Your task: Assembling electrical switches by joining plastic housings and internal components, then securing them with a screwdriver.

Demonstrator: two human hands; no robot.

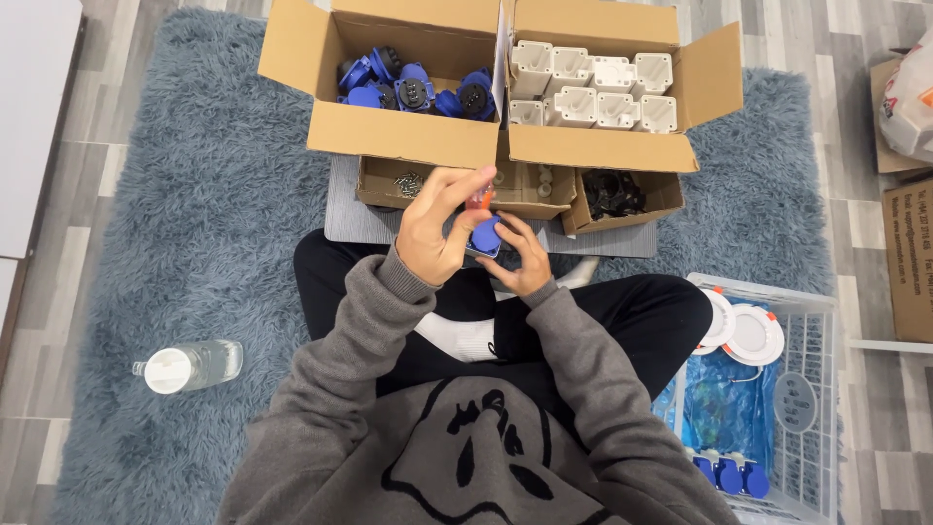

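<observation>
Head view: blue plastic socket cap (485, 235), rounded and smooth, pinched between both hands above the lap, just below the small cardboard trays (525, 190). Left hand (439, 228) curled over it from the left, also gripping something orange (478, 198); right hand (520, 259) cupped beneath, closed on it.

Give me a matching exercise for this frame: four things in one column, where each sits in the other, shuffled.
Things:
1. blue sockets
2. white housings
3. water bottle
4. round white lamps

Places:
A. lying on the rug, at the person's left
B. in the white wire basket, at the person's right
C. in the left-hand open carton
D. in the right-hand open carton

Pairs: 1-C, 2-D, 3-A, 4-B
</observation>
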